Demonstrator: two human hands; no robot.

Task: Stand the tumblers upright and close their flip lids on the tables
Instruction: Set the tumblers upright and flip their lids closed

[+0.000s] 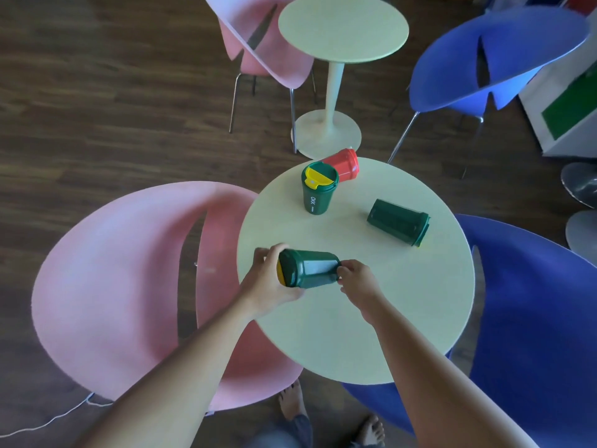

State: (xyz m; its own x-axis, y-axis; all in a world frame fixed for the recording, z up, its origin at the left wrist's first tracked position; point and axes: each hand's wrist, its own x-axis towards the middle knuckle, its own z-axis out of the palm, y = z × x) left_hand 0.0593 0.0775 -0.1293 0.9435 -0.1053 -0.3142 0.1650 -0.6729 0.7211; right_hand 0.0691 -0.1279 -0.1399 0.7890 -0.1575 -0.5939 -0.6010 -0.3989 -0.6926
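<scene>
On the round pale table (403, 318) a green tumbler (311, 269) lies on its side, its yellow-lidded end pointing left. My left hand (269, 279) grips that lid end, and my right hand (357, 281) pinches the tumbler's base. Farther back stands an upright green tumbler (318, 197) with its yellow flip lid down. Just behind it a red tumbler (343, 163) lies tipped on its side at the table's far edge. A second green tumbler (399, 222) lies on its side at the right, lid end toward the right.
A pink chair (129, 286) stands left of the table and a blue chair (536, 334) to its right. A second round table (343, 27) stands farther back, between another pink chair (258, 43) and another blue chair (494, 59). A white cable (48, 421) lies on the wooden floor.
</scene>
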